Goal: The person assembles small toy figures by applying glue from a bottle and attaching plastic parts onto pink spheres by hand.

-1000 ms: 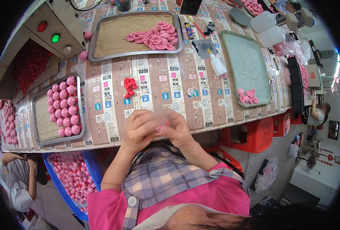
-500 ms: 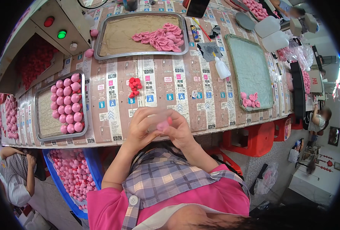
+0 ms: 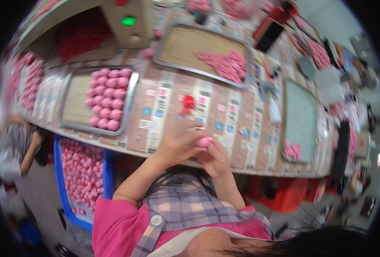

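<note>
Close to the table's front edge, my left hand (image 3: 179,143) and my right hand (image 3: 216,160) meet around a small smooth pink ball (image 3: 204,141). Fingers of both hands pinch it; its underside is hidden. Just beyond the hands lies a little heap of small red pieces (image 3: 188,104). On the left, rows of similar pink balls (image 3: 106,102) fill the right part of a metal-rimmed tray (image 3: 72,103). Slight blur softens the fingers.
A larger metal tray (image 3: 181,45) at the back holds pink petal-like pieces (image 3: 228,66). Right of it are a white squeeze bottle (image 3: 275,112) and a pale green tray (image 3: 302,120). A blue crate (image 3: 60,171) of pink balls stands below the table. A machine with a green lamp (image 3: 129,21) rises back left.
The view has swung left, so the table appears shifted right. Both hands still hold the pink piece; its rounded side now shows, and the red part seen before is out of sight.
</note>
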A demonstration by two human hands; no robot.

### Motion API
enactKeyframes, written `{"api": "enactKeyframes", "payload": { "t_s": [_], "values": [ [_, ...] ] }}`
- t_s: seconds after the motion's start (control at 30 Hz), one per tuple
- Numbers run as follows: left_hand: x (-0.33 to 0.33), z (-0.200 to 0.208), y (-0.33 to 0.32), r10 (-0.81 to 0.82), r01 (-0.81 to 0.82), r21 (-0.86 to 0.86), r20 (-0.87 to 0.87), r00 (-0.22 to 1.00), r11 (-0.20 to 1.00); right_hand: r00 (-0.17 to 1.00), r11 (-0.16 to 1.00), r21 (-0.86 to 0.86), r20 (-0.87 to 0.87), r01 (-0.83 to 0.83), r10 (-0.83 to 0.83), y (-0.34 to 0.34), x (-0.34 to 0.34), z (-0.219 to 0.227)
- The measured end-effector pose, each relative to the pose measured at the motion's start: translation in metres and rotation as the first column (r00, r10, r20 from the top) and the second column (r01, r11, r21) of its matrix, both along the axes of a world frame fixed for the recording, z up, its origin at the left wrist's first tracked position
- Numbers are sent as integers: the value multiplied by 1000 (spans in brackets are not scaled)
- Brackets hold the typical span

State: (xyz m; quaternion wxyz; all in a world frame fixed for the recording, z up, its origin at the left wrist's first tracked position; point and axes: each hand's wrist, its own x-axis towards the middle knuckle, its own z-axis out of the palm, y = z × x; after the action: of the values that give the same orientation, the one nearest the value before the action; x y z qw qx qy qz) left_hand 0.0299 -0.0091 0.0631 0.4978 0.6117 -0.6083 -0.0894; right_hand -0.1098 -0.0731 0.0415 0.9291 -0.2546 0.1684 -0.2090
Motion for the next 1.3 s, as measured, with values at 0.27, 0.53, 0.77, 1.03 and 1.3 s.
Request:
{"api": "enactKeyframes", "payload": {
  "t_s": [0.27, 0.53, 0.77, 1.03, 1.3],
  "values": [
    [137, 30, 82, 671, -676, -19, -99, 735, 737, 984, 958, -260, -89, 124, -151, -29, -12, 0],
    [184, -2, 156, 711, -740, 259, 213, 671, 621, 988, 981, -177, -120, 75, -98, -26, 2, 0],
    [186, -14, 150, 694, -639, 365, -25, 720, 677, 982, 965, -241, -129, 106, -140, -26, 3, 2],
    [173, 24, 149, 724, -754, 254, 219, 654, 605, 900, 508, -853, -312, -124, -304, -64, 33, 21],
    [114, 28, -22, 173, -152, 127, -175, 969, 980, 887, -501, -770, -177, -394, -427, -54, 77, -5]
  ]
}}
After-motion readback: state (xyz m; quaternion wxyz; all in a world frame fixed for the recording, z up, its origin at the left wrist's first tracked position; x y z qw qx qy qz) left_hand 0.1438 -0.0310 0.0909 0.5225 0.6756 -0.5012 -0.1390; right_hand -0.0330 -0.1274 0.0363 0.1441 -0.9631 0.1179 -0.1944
